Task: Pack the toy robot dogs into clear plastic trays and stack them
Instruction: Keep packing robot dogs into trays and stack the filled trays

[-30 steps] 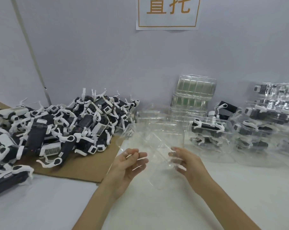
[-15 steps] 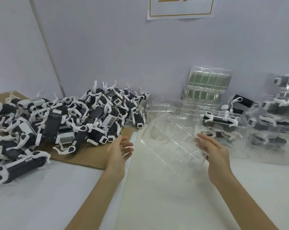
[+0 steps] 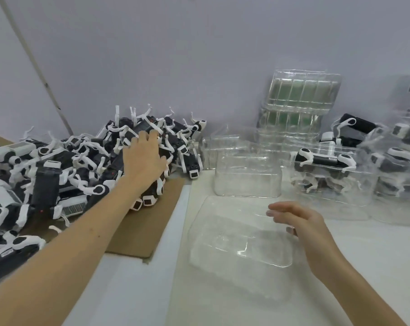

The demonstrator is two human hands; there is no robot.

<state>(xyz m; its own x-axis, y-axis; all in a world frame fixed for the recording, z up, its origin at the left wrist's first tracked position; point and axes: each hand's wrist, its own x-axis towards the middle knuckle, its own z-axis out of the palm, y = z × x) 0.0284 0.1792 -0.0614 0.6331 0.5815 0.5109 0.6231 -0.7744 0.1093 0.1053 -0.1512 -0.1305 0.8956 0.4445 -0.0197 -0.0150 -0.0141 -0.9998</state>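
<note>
- Your left hand has gone from beside the tray out onto the heap of toy robot dogs. Its fingers lie spread and fairly straight across the top of the heap, touching the dogs, and are not visibly curled round any one of them.
- Your right hand has let go of the clear tray, which it held up tilted half a second ago. Its fingers are apart and relaxed, blurred, just over the tray's right rim. You cannot tell whether the thumb touches that rim.
- That clear tray now lies flat on the white table, between your two forearms.
- To its left, the heap of black-and-white dogs sits on a brown cardboard sheet, whose near corner lies just beside the tray.
- Behind the tray, near it but apart, stands a second clear tray.
- Further back, a stack of green-tinted trays leans against the wall.
- On the right, packed trays with dogs inside stand stacked, and more of them show blurred at the frame's right edge.
</note>
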